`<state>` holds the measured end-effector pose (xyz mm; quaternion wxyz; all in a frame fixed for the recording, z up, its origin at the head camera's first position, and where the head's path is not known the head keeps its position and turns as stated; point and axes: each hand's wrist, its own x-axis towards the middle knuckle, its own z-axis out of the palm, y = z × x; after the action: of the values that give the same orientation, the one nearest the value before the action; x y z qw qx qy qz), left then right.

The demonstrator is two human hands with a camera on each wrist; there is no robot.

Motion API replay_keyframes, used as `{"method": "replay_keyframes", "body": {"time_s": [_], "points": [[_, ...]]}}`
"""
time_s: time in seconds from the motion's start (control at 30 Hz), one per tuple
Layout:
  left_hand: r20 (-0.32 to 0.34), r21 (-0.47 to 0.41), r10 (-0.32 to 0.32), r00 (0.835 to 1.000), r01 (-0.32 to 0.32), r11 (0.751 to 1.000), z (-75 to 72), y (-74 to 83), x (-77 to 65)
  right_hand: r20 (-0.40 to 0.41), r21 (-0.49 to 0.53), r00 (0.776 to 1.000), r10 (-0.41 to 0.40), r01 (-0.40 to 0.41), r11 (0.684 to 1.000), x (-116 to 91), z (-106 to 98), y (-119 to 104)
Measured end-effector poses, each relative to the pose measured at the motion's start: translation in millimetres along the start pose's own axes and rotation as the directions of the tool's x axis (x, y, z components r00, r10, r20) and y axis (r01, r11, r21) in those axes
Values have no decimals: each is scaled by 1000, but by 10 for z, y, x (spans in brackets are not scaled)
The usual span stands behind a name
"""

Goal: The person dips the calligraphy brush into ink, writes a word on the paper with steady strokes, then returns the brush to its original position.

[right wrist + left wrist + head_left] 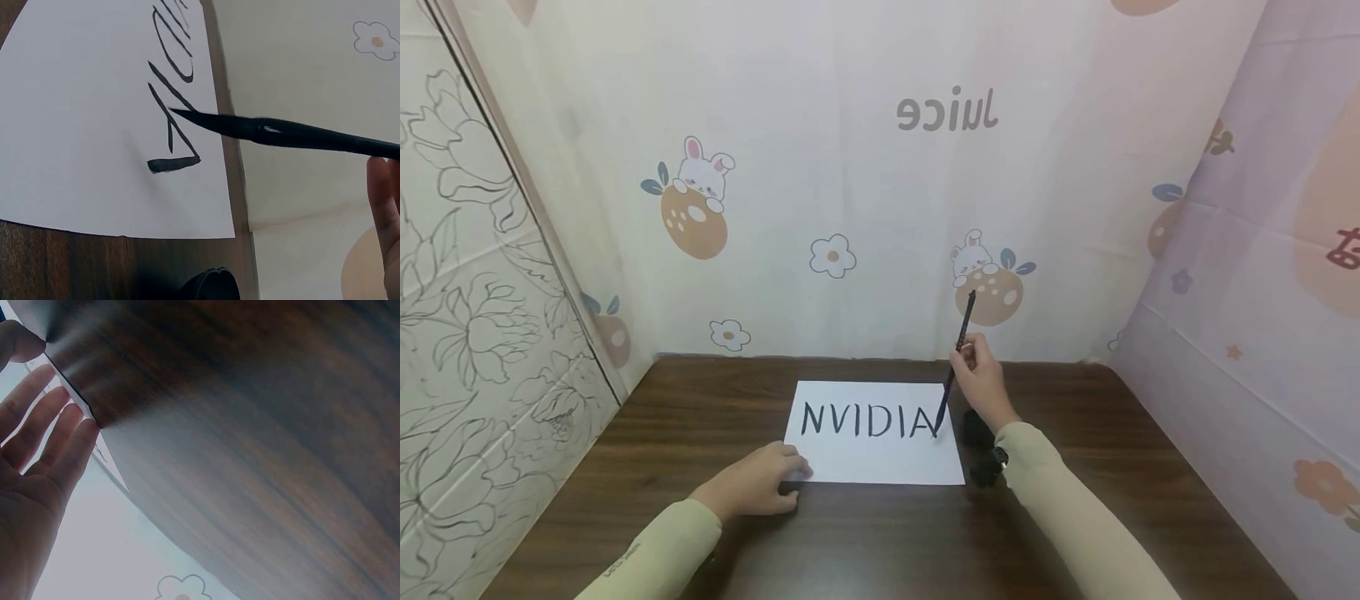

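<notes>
A sheet of white paper [872,461] lies on the dark wooden table with "NVIDIA" lettered across it in black. My left hand [767,481] rests at the sheet's lower left corner, fingertips on the paper's edge and thumb lower, against the table. Above the sheet's right side, my right hand [982,375] pinches a black ink brush [945,400] by its handle. In the right wrist view, the pointed tip of the brush overlaps the strokes of the final letter A [175,134]; only part of the holding fingers [382,194] shows there.
Two small black objects [977,427] sit right of the paper, partly behind the right wrist; one shows a rounded rim [215,287] in the right wrist view. A printed curtain [850,167] hangs behind the brown tabletop [880,542], with more patterned cloth at both sides.
</notes>
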<state>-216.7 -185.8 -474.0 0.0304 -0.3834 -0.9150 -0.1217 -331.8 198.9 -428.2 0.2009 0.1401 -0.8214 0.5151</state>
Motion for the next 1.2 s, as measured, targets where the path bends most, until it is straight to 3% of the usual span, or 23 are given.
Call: {"method": "replay_keyframes", "body": {"time_s": [0.27, 0.83, 1.2], "points": [[13, -7, -13, 1000, 13, 1000, 1, 0, 3, 48, 41, 993, 106, -108, 993, -29, -183, -2], [11, 4, -6, 1000, 6, 1000, -14, 9, 11, 80, 40, 977, 199, -203, 978, -115, -665, 162], [7, 16, 1, 1000, -1, 1000, 9, -6, 13, 153, -78, 946, 286, -277, 958, -88, -924, 429]]}}
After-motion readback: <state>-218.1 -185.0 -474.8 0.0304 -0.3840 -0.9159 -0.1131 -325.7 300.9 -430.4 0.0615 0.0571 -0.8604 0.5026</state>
